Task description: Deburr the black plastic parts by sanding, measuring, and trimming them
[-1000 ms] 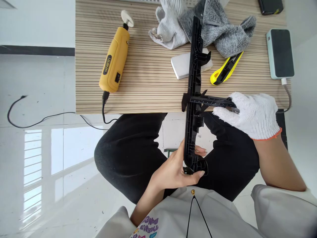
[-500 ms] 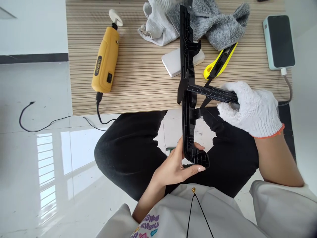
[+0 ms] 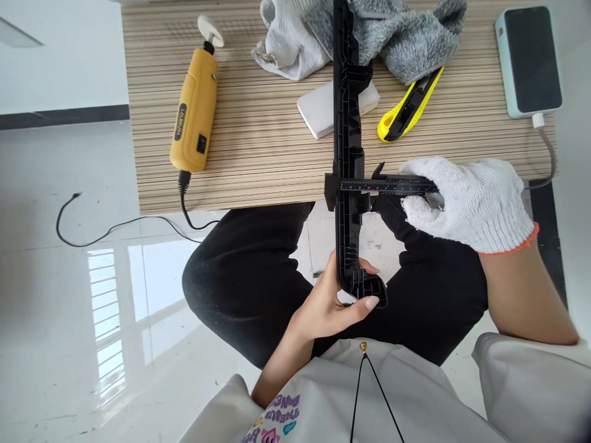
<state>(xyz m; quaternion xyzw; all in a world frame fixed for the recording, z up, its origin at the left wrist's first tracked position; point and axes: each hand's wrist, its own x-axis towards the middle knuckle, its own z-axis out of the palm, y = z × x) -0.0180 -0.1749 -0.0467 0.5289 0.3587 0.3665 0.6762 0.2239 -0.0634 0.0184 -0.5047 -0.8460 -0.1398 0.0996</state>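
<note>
My bare left hand is closed round the lower, hooked end of a long black ribbed plastic part. The part points away from me, its far end over the table and the cloths. In a white knit glove with an orange cuff, my right hand grips a black caliper with a white scale. The caliper lies crosswise over the part, its jaw end at the part's left edge. Whether both jaws touch the part, I cannot tell.
On the striped wooden table lie a yellow rotary tool with a white disc, a white box-like block, a yellow utility knife, a grey cloth, a white glove and a phone-like device on a cable.
The caliper has turned from slanting to nearly level and shifted slightly down along the black part. My left hand keeps its hold. The whole view has shifted a little.
</note>
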